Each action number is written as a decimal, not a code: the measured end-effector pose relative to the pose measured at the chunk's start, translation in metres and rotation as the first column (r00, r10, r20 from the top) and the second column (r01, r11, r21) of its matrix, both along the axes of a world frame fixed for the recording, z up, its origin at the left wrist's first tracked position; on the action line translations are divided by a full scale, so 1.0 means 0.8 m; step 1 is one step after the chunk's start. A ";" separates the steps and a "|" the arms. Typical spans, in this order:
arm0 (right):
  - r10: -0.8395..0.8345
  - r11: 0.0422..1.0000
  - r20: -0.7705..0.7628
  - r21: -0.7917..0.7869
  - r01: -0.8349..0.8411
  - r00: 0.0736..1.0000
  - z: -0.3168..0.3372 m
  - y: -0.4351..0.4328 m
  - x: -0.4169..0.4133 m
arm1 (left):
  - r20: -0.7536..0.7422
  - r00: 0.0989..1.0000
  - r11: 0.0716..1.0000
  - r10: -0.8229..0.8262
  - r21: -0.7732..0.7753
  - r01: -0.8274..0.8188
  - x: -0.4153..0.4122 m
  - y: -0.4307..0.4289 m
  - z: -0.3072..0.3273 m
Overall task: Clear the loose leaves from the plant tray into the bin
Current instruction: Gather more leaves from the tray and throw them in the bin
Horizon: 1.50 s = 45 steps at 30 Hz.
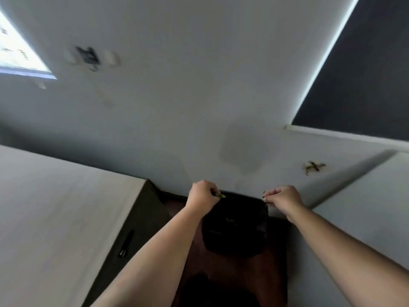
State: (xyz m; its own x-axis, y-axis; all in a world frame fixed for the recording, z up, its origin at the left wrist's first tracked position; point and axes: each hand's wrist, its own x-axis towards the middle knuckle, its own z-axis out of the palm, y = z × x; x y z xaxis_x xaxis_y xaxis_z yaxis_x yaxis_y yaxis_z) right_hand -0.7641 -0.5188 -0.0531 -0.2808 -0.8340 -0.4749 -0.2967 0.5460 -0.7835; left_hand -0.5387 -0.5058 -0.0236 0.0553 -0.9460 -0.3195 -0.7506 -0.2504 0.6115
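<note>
A black bin point(234, 231) lined with a dark bag stands on the floor between two pieces of furniture, below both my hands. My left hand point(202, 194) hangs over the bin's far left rim, fingers pinched on a small green leaf point(222, 196). My right hand point(282, 197) hovers over the far right rim, fingertips pinched together on something small and dark that I cannot make out. A few leaf scraps show faintly inside the bin. The plant tray is not in view.
A pale wooden cabinet point(62, 218) with a dark side and a handle point(126, 243) stands to the left. A white surface point(365, 200) lies to the right. Behind is a grey wall with a brown stain point(313, 166). The floor is reddish-brown point(261, 269).
</note>
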 end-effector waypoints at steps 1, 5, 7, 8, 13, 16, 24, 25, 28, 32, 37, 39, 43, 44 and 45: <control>-0.017 0.999 -0.004 0.036 0.017 1.000 -0.020 0.006 -0.008 | 0.014 0.999 0.999 -0.032 0.041 0.031 -0.008 -0.005 -0.019; -0.062 0.986 -0.024 0.152 0.065 0.998 -0.084 0.019 -0.027 | 0.065 0.991 0.974 -0.119 0.202 0.104 -0.022 -0.023 -0.098; -0.091 0.978 -0.042 0.183 0.097 0.995 -0.113 0.017 -0.031 | 0.078 0.987 0.958 -0.141 0.262 0.116 -0.026 -0.037 -0.134; -0.107 0.975 -0.042 0.191 0.113 0.993 -0.125 0.013 -0.031 | 0.080 0.987 0.952 -0.141 0.284 0.113 -0.027 -0.044 -0.148; -0.162 0.967 0.036 0.204 0.151 0.986 -0.159 -0.016 -0.023 | 0.053 0.984 0.943 -0.172 0.298 0.149 -0.043 -0.082 -0.183; -0.165 0.963 0.073 0.228 0.144 0.984 -0.160 -0.027 -0.019 | 0.069 0.951 0.897 -0.303 0.359 0.260 -0.049 -0.092 -0.187; -0.156 0.971 0.044 0.192 0.145 0.987 -0.105 -0.039 -0.020 | 0.114 0.935 0.891 -0.335 0.360 0.275 -0.026 -0.100 -0.135; -0.129 0.977 0.041 0.177 0.119 0.991 -0.097 -0.042 -0.019 | 0.119 0.941 0.902 -0.317 0.346 0.260 -0.022 -0.100 -0.124; -0.006 0.993 0.008 0.115 0.006 1.000 -0.061 -0.055 -0.001 | 0.136 0.965 0.950 -0.225 0.250 0.187 -0.001 -0.091 -0.080; 0.193 0.981 -0.039 0.023 -0.193 0.980 -0.009 -0.069 0.057 | 0.149 0.988 0.997 -0.050 0.069 0.040 0.037 -0.053 -0.016; 0.517 0.851 -0.060 -0.069 -0.520 0.854 0.045 -0.054 0.192 | 0.201 0.947 0.966 0.251 -0.117 -0.231 0.132 0.050 0.048; 0.641 0.756 -0.083 -0.104 -0.647 0.763 0.063 -0.030 0.257 | 0.231 0.898 0.926 0.375 -0.138 -0.351 0.185 0.103 0.066; 0.836 0.516 -0.129 -0.140 -0.845 0.533 0.104 0.038 0.375 | 0.251 0.729 0.771 0.637 -0.170 -0.614 0.283 0.215 0.097; 0.875 0.448 -0.132 -0.142 -0.883 0.465 0.111 0.057 0.404 | 0.246 0.680 0.722 0.690 -0.182 -0.667 0.304 0.244 0.101; 0.901 0.390 -0.144 -0.141 -0.910 0.409 0.116 0.073 0.427 | 0.240 0.636 0.678 0.733 -0.187 -0.711 0.320 0.269 0.103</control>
